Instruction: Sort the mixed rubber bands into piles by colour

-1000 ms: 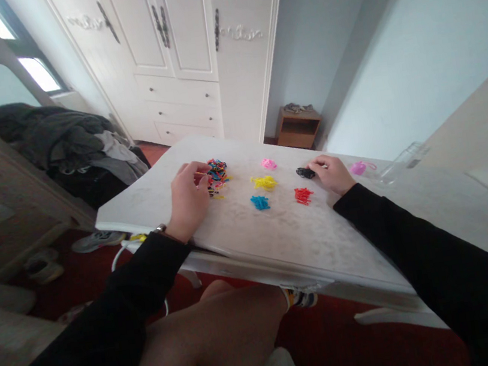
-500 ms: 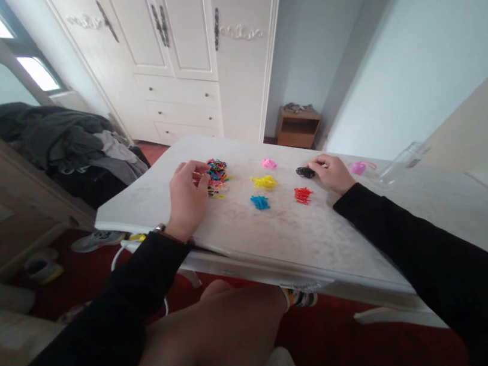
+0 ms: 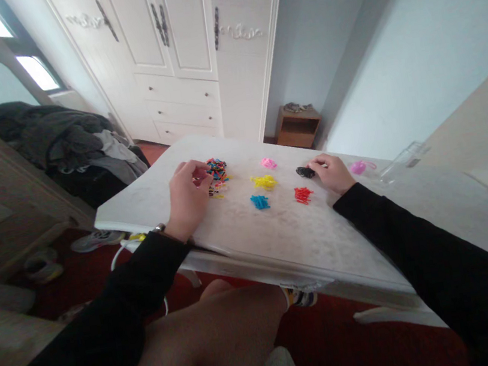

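Note:
My left hand (image 3: 189, 198) is at the left edge of a mixed pile of small coloured elastic bands (image 3: 217, 170). Its fingers are curved, thumb and forefinger apart, and nothing shows held between them. Over on the right, my right hand (image 3: 332, 173) has thumb and fingertips pinched at the edge of a heap of black elastic bands (image 3: 305, 172). Between the hands lie single-colour heaps: pink bands (image 3: 269, 163), yellow bands (image 3: 264, 182), blue bands (image 3: 260, 202) and red bands (image 3: 303, 195).
The white table (image 3: 242, 232) carries everything. Beyond my right hand are a pink-purple item (image 3: 361, 167) and a clear container (image 3: 402, 162) lying on its side. A white wardrobe (image 3: 191, 63) stands behind the table, and piled clothes (image 3: 60, 136) are at the left.
My left fingers shift very slightly at the mixed pile. The right hand and the sorted heaps look the same.

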`<action>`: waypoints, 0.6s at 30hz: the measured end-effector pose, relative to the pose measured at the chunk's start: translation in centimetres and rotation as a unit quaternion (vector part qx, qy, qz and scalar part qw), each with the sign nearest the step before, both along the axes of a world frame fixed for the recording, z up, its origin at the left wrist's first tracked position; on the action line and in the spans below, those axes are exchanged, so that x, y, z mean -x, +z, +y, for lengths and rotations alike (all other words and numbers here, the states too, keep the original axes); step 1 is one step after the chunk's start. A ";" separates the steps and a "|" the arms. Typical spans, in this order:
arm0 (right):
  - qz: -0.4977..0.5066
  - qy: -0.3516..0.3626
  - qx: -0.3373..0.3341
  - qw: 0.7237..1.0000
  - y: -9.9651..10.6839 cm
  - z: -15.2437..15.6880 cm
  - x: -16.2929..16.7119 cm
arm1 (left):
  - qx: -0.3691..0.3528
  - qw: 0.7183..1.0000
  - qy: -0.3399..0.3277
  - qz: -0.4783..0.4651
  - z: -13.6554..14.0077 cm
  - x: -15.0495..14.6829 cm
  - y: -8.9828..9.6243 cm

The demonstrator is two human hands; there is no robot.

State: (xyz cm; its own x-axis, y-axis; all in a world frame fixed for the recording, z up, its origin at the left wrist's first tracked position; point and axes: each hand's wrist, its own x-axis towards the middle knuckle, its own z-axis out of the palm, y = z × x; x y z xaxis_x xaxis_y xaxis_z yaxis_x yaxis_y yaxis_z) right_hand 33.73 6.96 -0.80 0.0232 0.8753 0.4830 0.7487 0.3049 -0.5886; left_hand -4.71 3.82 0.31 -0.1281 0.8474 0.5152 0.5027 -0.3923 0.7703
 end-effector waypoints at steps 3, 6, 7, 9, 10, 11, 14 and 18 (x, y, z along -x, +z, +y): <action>-0.003 0.003 -0.004 1.000 0.0 0.0 0.0 | -0.002 1.000 0.000 0.007 0.1 0.0 -0.1; -0.006 0.002 -0.004 1.000 0.0 0.1 0.1 | -0.007 1.000 0.000 0.017 0.2 0.1 -0.2; -0.006 0.002 -0.004 1.000 0.0 0.1 0.1 | -0.006 1.000 -0.002 0.018 0.3 0.1 -0.2; -0.006 0.001 -0.001 1.000 0.1 0.1 0.1 | -0.006 1.000 -0.008 0.015 0.3 0.1 -0.3; -0.008 0.001 0.001 1.000 0.1 0.0 0.1 | -0.006 1.000 -0.010 0.013 0.3 0.1 -0.3; -0.009 0.001 0.002 1.000 0.1 0.0 0.1 | -0.007 1.000 -0.009 0.013 0.3 0.1 -0.3; -0.011 0.001 0.001 1.000 0.1 0.0 0.1 | -0.002 1.000 -0.004 0.018 0.3 0.1 -0.4; -0.011 0.002 -0.004 1.000 0.1 0.0 0.1 | 0.015 1.000 -0.006 0.010 0.2 0.0 -0.2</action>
